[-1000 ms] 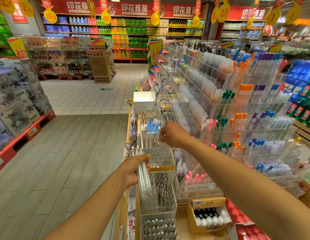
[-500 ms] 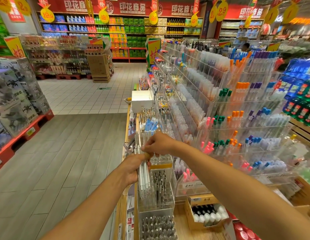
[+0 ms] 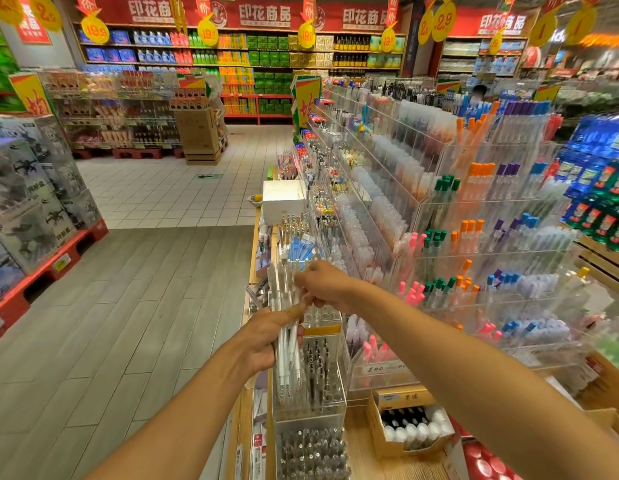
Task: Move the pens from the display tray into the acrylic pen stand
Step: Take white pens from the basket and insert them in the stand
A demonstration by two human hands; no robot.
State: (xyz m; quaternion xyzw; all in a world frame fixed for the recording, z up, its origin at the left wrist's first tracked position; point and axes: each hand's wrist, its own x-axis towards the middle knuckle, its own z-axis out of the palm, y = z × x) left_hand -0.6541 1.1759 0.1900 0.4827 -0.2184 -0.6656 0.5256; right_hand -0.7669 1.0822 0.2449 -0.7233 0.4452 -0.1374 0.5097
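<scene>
Gripping a bundle of clear pens (image 3: 290,344) in my left hand (image 3: 266,336); my right hand (image 3: 327,284), at one o'clock, pinches their tops above the acrylic pen stand (image 3: 315,382).

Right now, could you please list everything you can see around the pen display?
Bundle of clear white pens: several, held upright in left hand.
Clear acrylic pen stand: one, tiered, holding dark pens, front centre.
Tiered acrylic marker racks: many, with pink, green, orange and blue caps, right.
White cardboard box: one, behind the stand.
Brown open carton of black-and-white bottles: one, lower right.
Left hand: grips the bundle.
Right hand: pinches the pen tops.
</scene>
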